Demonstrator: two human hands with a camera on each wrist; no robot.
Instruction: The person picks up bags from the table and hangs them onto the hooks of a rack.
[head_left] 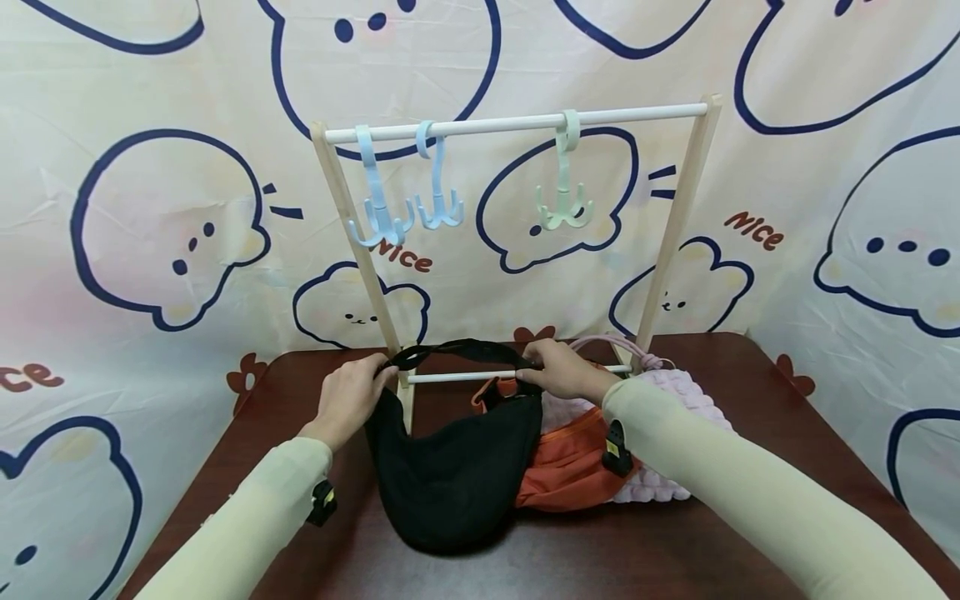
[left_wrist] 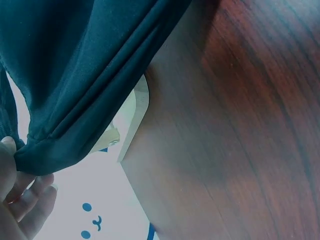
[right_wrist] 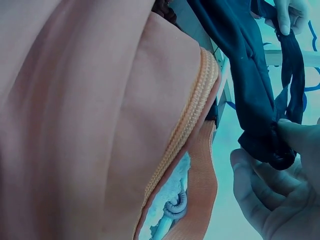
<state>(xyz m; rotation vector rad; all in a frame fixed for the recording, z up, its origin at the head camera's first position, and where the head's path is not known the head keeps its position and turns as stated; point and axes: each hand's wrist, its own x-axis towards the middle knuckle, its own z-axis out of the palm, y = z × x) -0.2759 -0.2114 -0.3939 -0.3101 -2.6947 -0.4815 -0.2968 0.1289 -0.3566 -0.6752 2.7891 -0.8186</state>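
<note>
A black shoulder bag (head_left: 450,475) hangs in front of the rack, held up by both hands. My left hand (head_left: 348,400) pinches its left upper corner, where the strap (head_left: 468,351) joins. In the left wrist view, the thumb and fingers of the left hand (left_wrist: 25,200) meet at the tapered cloth corner. The right upper corner is gripped by my right hand (head_left: 561,371); in the right wrist view, the thumb and fingers of that hand (right_wrist: 280,185) close on the strap joint. Between the hands the strap arches loosely.
Behind the black bag lie an orange bag (head_left: 570,467) with a zip and a lilac puffy bag (head_left: 693,396). A wooden rack (head_left: 678,225) stands on the brown table (head_left: 600,550). From its white top bar hang two blue hooks (head_left: 378,208) and a green hook (head_left: 562,183).
</note>
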